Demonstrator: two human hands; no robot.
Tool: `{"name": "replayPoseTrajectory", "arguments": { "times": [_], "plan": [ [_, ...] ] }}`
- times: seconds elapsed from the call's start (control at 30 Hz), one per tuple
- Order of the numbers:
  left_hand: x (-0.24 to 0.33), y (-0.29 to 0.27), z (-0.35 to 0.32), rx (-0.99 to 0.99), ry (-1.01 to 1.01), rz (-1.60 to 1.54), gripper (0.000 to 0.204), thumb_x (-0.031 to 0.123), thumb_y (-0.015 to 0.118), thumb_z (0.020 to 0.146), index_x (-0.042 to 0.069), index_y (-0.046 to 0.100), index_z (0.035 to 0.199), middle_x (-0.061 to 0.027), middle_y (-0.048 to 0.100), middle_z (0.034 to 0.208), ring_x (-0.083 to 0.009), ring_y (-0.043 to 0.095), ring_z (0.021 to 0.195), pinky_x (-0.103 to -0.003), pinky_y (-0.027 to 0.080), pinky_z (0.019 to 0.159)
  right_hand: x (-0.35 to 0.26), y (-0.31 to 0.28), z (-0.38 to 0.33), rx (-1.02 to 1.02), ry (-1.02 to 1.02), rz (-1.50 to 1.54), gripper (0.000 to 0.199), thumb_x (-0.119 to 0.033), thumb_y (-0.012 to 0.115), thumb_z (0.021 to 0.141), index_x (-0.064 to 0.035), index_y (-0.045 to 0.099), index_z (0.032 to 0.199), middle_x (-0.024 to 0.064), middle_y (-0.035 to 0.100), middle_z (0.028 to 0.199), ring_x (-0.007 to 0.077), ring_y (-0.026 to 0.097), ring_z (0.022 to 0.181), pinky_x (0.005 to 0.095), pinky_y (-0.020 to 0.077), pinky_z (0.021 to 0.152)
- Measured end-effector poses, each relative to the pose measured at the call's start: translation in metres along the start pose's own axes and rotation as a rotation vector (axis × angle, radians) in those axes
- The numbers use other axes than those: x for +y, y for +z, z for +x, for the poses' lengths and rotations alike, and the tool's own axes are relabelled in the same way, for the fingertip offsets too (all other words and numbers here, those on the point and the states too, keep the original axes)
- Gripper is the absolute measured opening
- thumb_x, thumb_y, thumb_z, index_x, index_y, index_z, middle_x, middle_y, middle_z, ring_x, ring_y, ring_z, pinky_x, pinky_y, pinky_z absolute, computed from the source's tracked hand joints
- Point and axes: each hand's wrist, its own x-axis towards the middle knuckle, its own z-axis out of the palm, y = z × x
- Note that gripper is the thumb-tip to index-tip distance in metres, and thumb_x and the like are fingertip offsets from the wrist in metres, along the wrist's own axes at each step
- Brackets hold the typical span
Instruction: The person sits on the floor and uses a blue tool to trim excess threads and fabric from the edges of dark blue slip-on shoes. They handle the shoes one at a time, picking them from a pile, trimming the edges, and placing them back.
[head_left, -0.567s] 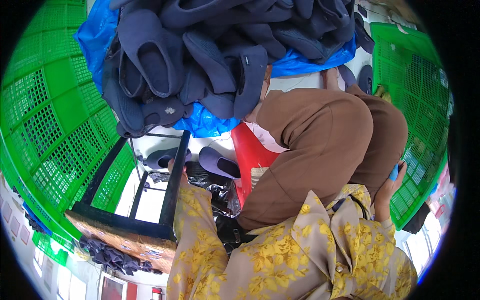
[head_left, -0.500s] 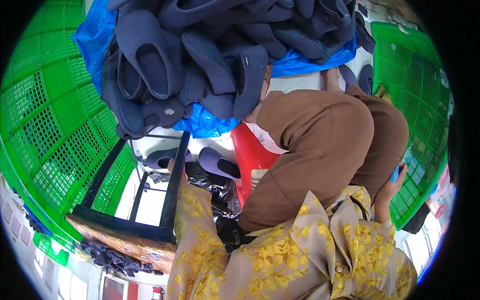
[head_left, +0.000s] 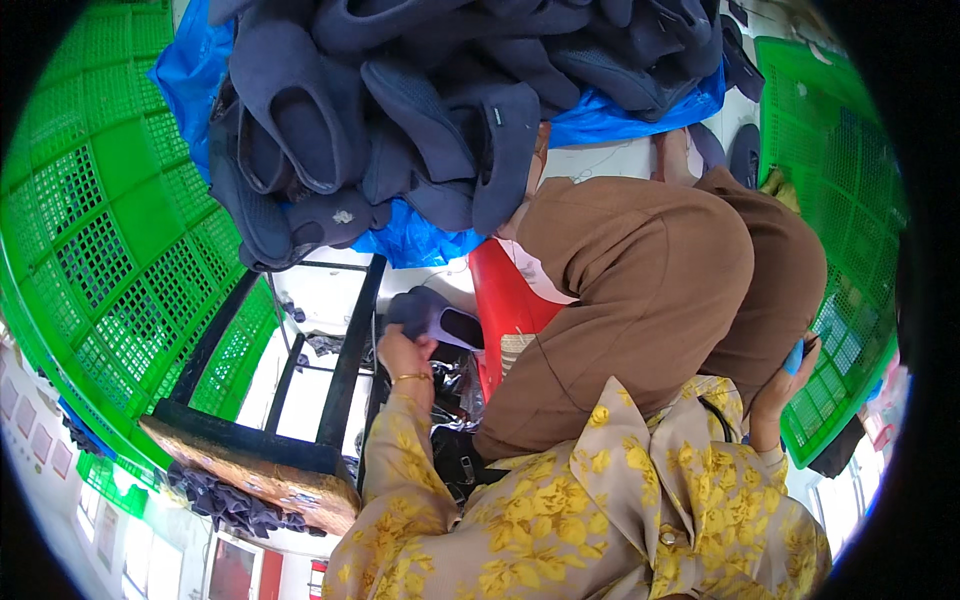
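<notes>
My left hand (head_left: 404,356), with a thin gold bracelet at the wrist, reaches down beside the stool leg. Its fingers are closed on the edge of a dark navy clog (head_left: 403,311). Right next to that clog is a greyish-purple clog (head_left: 456,326), partly behind it. My right hand (head_left: 776,388) is low beside my right thigh, its fingers curled and partly hidden. Something small and blue (head_left: 794,357) shows at those fingers; I cannot make out whether it is worn or held.
A large heap of navy clogs (head_left: 300,110) lies on blue plastic sheeting (head_left: 405,238) ahead. Green crates (head_left: 115,200) stand at left, another green crate (head_left: 840,230) at right. A black-framed stool (head_left: 250,436) is at my left. Something red (head_left: 505,305) is beside my knee.
My left hand has come up from behind the stool leg and moved right. The navy clog has moved with it, out from behind the leg to the purple clog. My right hand stays by my thigh.
</notes>
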Motion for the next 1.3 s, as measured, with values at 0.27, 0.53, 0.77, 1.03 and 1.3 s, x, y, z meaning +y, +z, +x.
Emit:
{"name": "replayPoseTrajectory", "arguments": {
  "times": [0.27,0.53,0.77,1.03,1.3],
  "plan": [
    [0.063,0.086,-0.081,-0.4,0.305,-0.29,0.027,0.025,0.047,0.099,0.0,0.054,0.1,-0.0157,0.063,0.091,-0.026,0.065,0.076,-0.04,0.058,0.072,0.012,-0.005,-0.005,0.002,0.04,0.053,0.021,-0.016,0.042,0.097,0.0012,0.05,0.104,0.0054,0.049,0.095,0.0159,0.044,0.089,0.0281,0.0371,0.084],
    [-0.059,0.009,0.084,-0.542,0.598,1.974,0.03,0.021,0.044,0.094,0.015,0.058,0.119,-0.0116,0.066,0.116,-0.0345,0.066,0.1,-0.05,0.052,0.08,0.001,-0.002,-0.001,0.002,0.04,0.068,0.019,-0.017,0.041,0.097,-0.0002,0.049,0.101,0.0043,0.048,0.094,0.0147,0.042,0.087,0.0272,0.0367,0.083],
    [-0.045,0.032,0.051,-0.229,0.384,2.652,0.032,0.023,0.055,0.09,0.019,0.062,0.121,-0.0097,0.068,0.113,-0.0284,0.066,0.104,-0.045,0.053,0.08,0.003,-0.007,-0.004,0.005,0.078,0.013,0.02,-0.019,0.039,0.097,-0.0005,0.047,0.098,0.0057,0.046,0.092,0.0156,0.041,0.086,0.0272,0.0358,0.083],
    [-0.023,0.019,0.016,-0.163,0.373,2.166,0.029,0.023,0.05,0.086,0.009,0.073,0.097,-0.0154,0.069,0.102,-0.0336,0.067,0.097,-0.043,0.053,0.083,0.001,-0.002,-0.007,-0.01,0.059,0.061,0.018,-0.018,0.041,0.097,-0.0004,0.046,0.097,0.0059,0.045,0.091,0.0164,0.041,0.086,0.0263,0.0349,0.083],
    [-0.025,-0.065,-0.015,-0.241,0.84,1.559,0.034,0.036,0.051,0.093,0.003,0.057,0.085,-0.0253,0.065,0.081,-0.0442,0.063,0.077,-0.052,0.049,0.066,-0.002,0.003,-0.005,0.06,-0.007,-0.008,0.015,-0.013,0.041,0.097,0.001,0.045,0.098,0.0058,0.043,0.09,0.0163,0.039,0.086,0.0258,0.0347,0.083]
  ]
}}
